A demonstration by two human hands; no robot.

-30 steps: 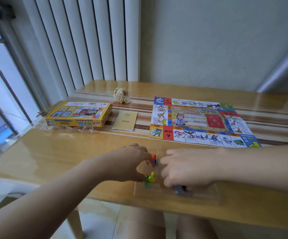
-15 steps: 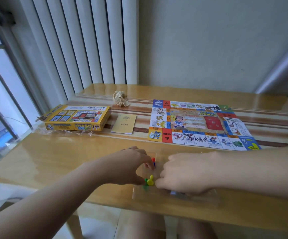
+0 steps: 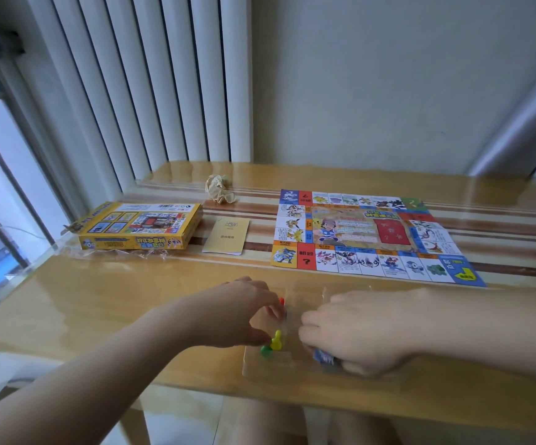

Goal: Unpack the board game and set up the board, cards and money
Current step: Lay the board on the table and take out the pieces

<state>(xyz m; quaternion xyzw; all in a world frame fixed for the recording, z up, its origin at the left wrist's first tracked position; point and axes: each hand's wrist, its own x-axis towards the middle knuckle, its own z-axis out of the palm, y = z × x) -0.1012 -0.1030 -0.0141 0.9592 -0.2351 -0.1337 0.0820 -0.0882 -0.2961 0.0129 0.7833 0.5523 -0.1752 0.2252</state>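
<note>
Two hands meet at a clear bag (image 3: 270, 364) on the counter's (image 3: 100, 300) near edge. The left hand (image 3: 228, 313) pinches the film beside the pawns (image 3: 277, 340). The right hand (image 3: 356, 329) grips the other end, a blue pack (image 3: 323, 356) under its fingers. Beyond lies the board (image 3: 366, 232), flat. Judged: film thin, slippery, easily torn; pawns light, apt to roll. Best pinched at a seam.
</note>
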